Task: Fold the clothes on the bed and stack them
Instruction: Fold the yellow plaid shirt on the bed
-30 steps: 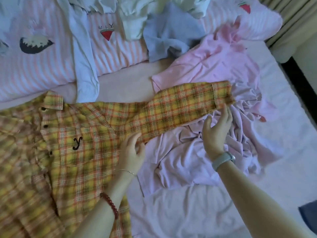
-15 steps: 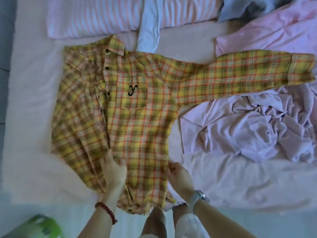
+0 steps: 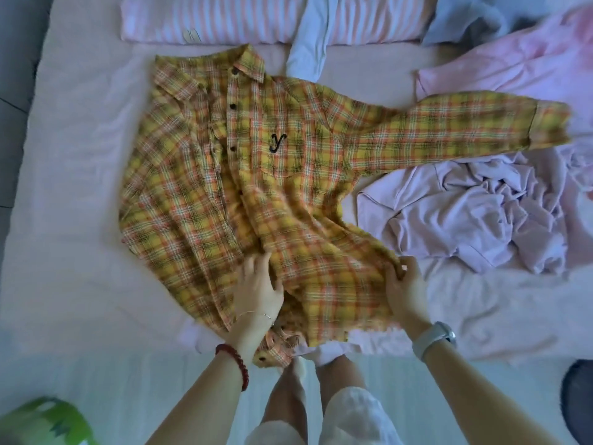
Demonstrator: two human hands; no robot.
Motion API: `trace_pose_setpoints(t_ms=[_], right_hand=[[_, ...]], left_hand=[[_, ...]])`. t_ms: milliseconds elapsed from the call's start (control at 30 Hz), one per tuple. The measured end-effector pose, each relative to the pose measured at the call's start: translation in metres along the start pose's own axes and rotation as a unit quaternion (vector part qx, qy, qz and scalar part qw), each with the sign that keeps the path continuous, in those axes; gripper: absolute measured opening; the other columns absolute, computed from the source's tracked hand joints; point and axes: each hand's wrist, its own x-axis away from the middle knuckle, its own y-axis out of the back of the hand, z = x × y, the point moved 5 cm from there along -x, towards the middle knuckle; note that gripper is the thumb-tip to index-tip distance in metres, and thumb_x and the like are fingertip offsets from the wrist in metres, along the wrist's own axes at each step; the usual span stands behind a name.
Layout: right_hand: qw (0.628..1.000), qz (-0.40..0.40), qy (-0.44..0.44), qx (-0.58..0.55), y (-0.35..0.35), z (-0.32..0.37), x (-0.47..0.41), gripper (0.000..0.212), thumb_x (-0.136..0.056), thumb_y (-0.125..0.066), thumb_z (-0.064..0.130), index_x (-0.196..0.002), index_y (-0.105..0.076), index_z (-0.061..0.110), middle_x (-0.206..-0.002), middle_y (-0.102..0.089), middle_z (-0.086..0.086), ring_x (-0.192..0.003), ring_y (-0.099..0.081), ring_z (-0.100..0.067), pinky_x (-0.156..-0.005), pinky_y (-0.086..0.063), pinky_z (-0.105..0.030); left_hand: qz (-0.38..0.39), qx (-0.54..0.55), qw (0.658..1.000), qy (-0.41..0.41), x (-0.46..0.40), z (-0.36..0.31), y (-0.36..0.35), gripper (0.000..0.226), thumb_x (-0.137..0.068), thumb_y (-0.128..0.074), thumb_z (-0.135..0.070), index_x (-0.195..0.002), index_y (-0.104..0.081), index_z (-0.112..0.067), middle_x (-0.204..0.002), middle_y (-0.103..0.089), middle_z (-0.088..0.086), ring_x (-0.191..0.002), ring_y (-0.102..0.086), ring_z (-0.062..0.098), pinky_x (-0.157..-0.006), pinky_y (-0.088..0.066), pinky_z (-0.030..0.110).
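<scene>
- We have the yellow plaid shirt (image 3: 263, 175) spread front-up in the middle of the bed (image 3: 73, 220), collar at the far side, hem at the near edge.
- Our left hand (image 3: 256, 293) lies on the lower front of the shirt near the button placket; the thumb seems tucked against the cloth, but we cannot tell whether the fingers pinch it or only press it flat.
- Our right hand (image 3: 402, 292) pinches the shirt's right side edge near the hem, fingers curled round a small bunch of fabric.
- The shirt's right sleeve (image 3: 449, 126) stretches out to the right, its cuff resting over the pink garment (image 3: 500, 69); the other sleeve is not clearly visible and looks tucked under the left side.
- We judge the task to be at an early stage: this shirt is only being laid out and smoothed, with no fold made in it.
- No folded stack shows anywhere in view.
- Left to fold, as far as we see: the crumpled lilac garment (image 3: 475, 216) just right of the shirt, the pink one at the far right, a pale blue piece (image 3: 308, 46) draped over the striped pillow (image 3: 208, 20), and a blue-grey item (image 3: 465, 20) at the far edge.
</scene>
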Motion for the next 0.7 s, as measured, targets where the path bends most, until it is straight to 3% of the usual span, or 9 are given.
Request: trace_pose_setpoints(t_ms=[67,167,267,367,433,500,633,667,700], right_hand=[[0.997,-0.038,-0.022,0.068,0.026,-0.013,-0.018,0.016,-0.094,-0.048,0.015,-0.105,-0.047,0.003,-0.087,-0.057,-0.018,-0.080,-0.052,-0.035,-0.062,-0.029,-0.034],[0.991,-0.007,-0.090,0.096,0.039,-0.041,-0.035,0.027,-0.093,-0.052,0.023,-0.111,-0.051,0.003,-0.089,-0.057,-0.012,-0.081,-0.056,-0.033,-0.064,-0.039,-0.034],[0.988,0.067,-0.130,0.056,0.026,-0.062,-0.031,0.018,-0.094,-0.051,0.018,-0.096,-0.056,0.001,-0.078,-0.053,-0.011,-0.071,-0.048,-0.025,-0.053,-0.034,-0.029],[0.986,0.042,-0.157,-0.046,0.019,-0.075,-0.018,0.018,-0.094,-0.047,0.008,-0.084,-0.057,-0.004,-0.071,-0.048,-0.011,-0.071,-0.043,-0.023,-0.051,-0.031,-0.029],[0.985,0.005,-0.145,-0.098,0.023,-0.073,-0.011,0.021,-0.094,-0.047,0.009,-0.073,-0.052,0.007,-0.066,-0.046,-0.007,-0.070,-0.043,-0.021,-0.053,-0.033,-0.029],[0.985,-0.040,-0.109,-0.129,0.037,-0.064,-0.007,0.018,-0.093,-0.049,0.011,-0.076,-0.053,0.010,-0.067,-0.048,-0.002,-0.066,-0.044,-0.018,-0.055,-0.035,-0.027],[0.975,-0.078,-0.043,-0.205,0.063,-0.043,0.000,0.010,-0.088,-0.057,0.023,-0.081,-0.059,0.016,-0.074,-0.056,-0.001,-0.072,-0.051,-0.014,-0.065,-0.043,-0.030],[0.975,-0.076,-0.030,-0.207,0.066,-0.038,0.002,0.010,-0.088,-0.057,0.023,-0.079,-0.059,0.019,-0.075,-0.057,-0.001,-0.074,-0.053,-0.015,-0.068,-0.044,-0.031],[0.976,-0.076,-0.017,-0.205,0.069,-0.034,0.003,0.013,-0.090,-0.057,0.020,-0.077,-0.059,0.021,-0.074,-0.057,0.000,-0.075,-0.054,-0.014,-0.068,-0.044,-0.028]], left_hand=[[0.050,0.011,0.999,-0.018,0.001,-0.010,-0.012,0.059,-0.093,-0.052,-0.030,-0.144,-0.024,-0.020,-0.146,-0.027,0.006,-0.133,-0.030,0.027,-0.103,-0.036,0.036],[0.102,0.157,0.982,0.039,0.001,-0.011,-0.030,0.062,-0.093,-0.051,-0.033,-0.145,-0.023,-0.015,-0.146,-0.033,0.008,-0.125,-0.042,0.023,-0.099,-0.042,0.035],[0.135,0.248,0.958,0.046,0.008,-0.024,-0.038,0.048,-0.096,-0.046,-0.034,-0.138,-0.037,-0.011,-0.131,-0.051,0.003,-0.108,-0.051,0.017,-0.088,-0.041,0.028],[0.162,0.362,0.914,0.081,0.012,-0.041,-0.047,0.049,-0.095,-0.049,-0.034,-0.136,-0.040,-0.010,-0.109,-0.054,-0.007,-0.113,-0.050,0.019,-0.100,-0.040,0.035],[0.188,0.437,0.872,0.111,0.015,-0.056,-0.055,0.056,-0.093,-0.052,-0.035,-0.140,-0.035,-0.010,-0.124,-0.052,0.000,-0.121,-0.047,0.023,-0.105,-0.038,0.043],[0.200,0.485,0.842,0.126,0.019,-0.072,-0.063,0.065,-0.090,-0.055,-0.037,-0.144,-0.026,-0.014,-0.139,-0.041,0.007,-0.126,-0.043,0.027,-0.106,-0.037,0.046],[0.249,0.591,0.751,0.158,0.033,-0.103,-0.069,0.080,-0.075,-0.071,-0.040,-0.140,-0.028,-0.023,-0.136,-0.047,0.012,-0.119,-0.050,0.031,-0.094,-0.046,0.052],[0.246,0.606,0.738,0.168,0.036,-0.105,-0.070,0.080,-0.073,-0.072,-0.037,-0.139,-0.030,-0.022,-0.134,-0.049,0.013,-0.119,-0.050,0.032,-0.095,-0.045,0.055],[0.229,0.602,0.745,0.173,0.038,-0.104,-0.069,0.075,-0.073,-0.073,-0.034,-0.136,-0.035,-0.019,-0.131,-0.052,0.012,-0.119,-0.050,0.032,-0.096,-0.042,0.058]])
